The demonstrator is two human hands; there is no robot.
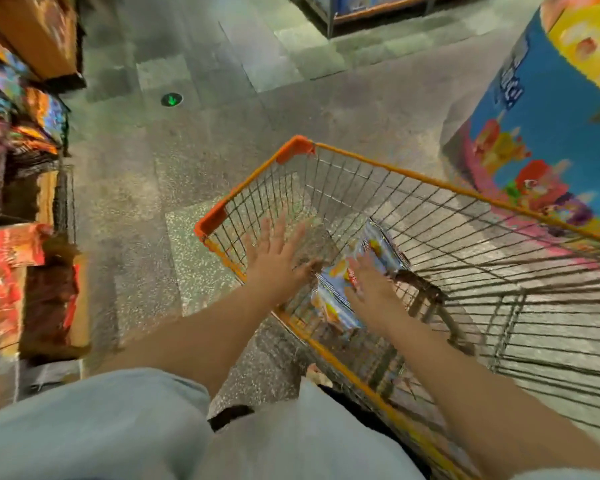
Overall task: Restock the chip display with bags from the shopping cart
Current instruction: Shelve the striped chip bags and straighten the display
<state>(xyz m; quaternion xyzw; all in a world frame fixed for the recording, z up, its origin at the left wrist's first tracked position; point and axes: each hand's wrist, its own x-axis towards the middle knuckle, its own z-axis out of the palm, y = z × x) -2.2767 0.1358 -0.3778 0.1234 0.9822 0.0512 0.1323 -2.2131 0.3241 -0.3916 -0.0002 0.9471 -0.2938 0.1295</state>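
An orange-rimmed wire shopping cart (pixel 388 171) stands in front of me. Light blue chip bags lie on its floor, one (pixel 383 245) further in and another (pixel 329 306) against the near wall. My left hand (pixel 278 258) reaches into the cart with fingers spread and holds nothing. My right hand (pixel 371 282) lies flat on the chip bags, fingers extended, without a visible grasp. The chip display (pixel 18 133) with colourful bags runs along the left edge.
A large blue and yellow round promotional stand (pixel 548 116) rises just right of the cart. Cardboard boxes with red packs (pixel 11 282) sit low on the left. Speckled tiled floor (pixel 146 188) lies between display and cart. Another shelf stands far ahead.
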